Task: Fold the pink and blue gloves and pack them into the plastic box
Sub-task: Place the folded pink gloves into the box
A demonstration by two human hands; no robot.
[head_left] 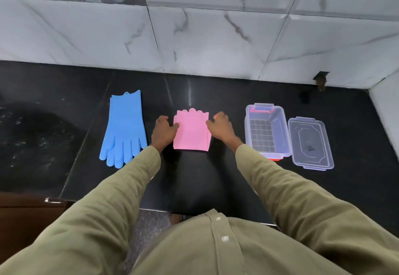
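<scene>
Pink glove [192, 131]: folded in half on the black counter [194, 179], its fingertips lying along the scalloped cuff at the far edge. Your left hand [163, 131] and right hand [220, 126] hold its side edges with curled fingers. It looks soft, light and rubbery (probably springy), so keep the fold pinched at both sides.

Blue glove [125, 130]: flat and unfolded, well left.

Plastic box [266, 131]: open, just right of your right hand; its lid [311, 143] lies beside it.

Olive-green long sleeves [121, 192], buttoned shirt front [224, 238], white buttons
</scene>
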